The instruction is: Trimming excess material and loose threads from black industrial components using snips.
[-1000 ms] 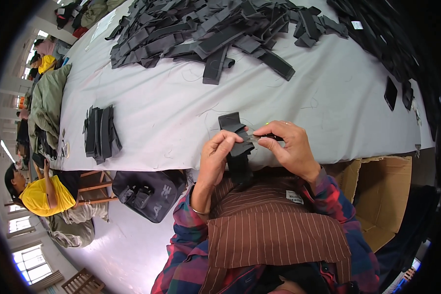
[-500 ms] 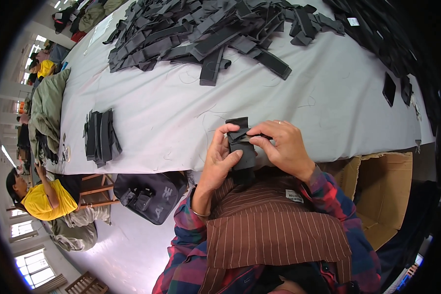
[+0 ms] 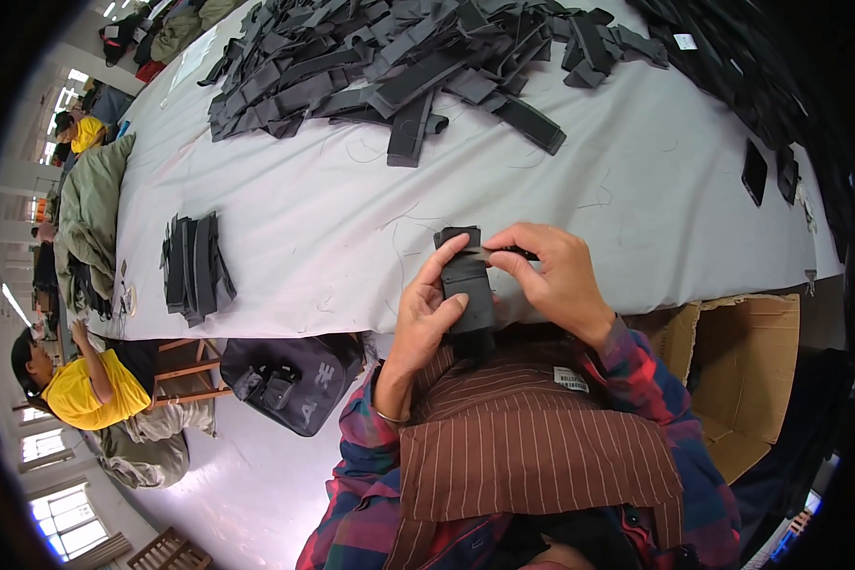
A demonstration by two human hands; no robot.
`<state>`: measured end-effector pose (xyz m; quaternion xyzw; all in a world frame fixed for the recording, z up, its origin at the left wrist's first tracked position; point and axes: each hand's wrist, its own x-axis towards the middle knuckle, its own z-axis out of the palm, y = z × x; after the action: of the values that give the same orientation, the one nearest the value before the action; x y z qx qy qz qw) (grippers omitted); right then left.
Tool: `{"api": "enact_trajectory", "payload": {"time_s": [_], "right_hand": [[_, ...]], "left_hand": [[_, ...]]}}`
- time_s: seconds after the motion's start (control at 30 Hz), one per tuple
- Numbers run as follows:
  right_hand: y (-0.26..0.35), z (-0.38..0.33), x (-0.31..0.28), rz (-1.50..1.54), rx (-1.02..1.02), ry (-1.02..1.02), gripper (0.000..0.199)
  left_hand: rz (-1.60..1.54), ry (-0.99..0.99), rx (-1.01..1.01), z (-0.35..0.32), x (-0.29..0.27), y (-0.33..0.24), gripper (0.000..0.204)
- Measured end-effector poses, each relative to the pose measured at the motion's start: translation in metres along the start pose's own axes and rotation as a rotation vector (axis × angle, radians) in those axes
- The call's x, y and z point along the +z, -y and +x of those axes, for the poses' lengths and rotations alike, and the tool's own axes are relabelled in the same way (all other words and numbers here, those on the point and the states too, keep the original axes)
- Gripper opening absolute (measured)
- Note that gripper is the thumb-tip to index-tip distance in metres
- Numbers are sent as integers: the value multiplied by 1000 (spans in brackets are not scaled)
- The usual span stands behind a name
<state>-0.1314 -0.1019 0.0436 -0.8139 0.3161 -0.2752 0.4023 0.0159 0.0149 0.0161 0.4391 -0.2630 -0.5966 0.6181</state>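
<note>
Near the table's front edge, my left hand [image 3: 429, 302] is closed on a dark grey fabric strip [image 3: 469, 294], thumb on its face and fingertips near its far end. The strip lies lengthwise away from me, its near end against my apron. My right hand [image 3: 553, 277] pinches a small black-handled tool [image 3: 522, 253], its pale metal tip at the strip's upper part. The tool looks like thread snips, though my fingers hide most of it. A neat stack of similar strips [image 3: 196, 271] lies to the left, and a large loose pile of them [image 3: 380, 71] covers the far side.
Loose threads are scattered on the white-covered table [image 3: 285, 190]. A phone-like black object [image 3: 753, 174] lies at the right. Below the edge are an open cardboard box [image 3: 746, 370] and a black bag [image 3: 299, 389]. A person in yellow [image 3: 95, 385] sits at the left.
My right hand has shifted slightly right and its fingers have turned, showing more of the tool. The flap on the strip's upper part now lies flatter. My left hand keeps its hold.
</note>
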Motion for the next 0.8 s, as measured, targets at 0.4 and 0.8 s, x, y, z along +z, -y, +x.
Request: {"api": "enact_trajectory", "payload": {"time_s": [0.4,0.8], "right_hand": [[3,-6,13,-44,-156,8,5],[1,-6,10,-87,-193,23,8]], "left_hand": [[99,13,65,0,2,-3,65],[118,13,105,-1,5,-4,65]]}}
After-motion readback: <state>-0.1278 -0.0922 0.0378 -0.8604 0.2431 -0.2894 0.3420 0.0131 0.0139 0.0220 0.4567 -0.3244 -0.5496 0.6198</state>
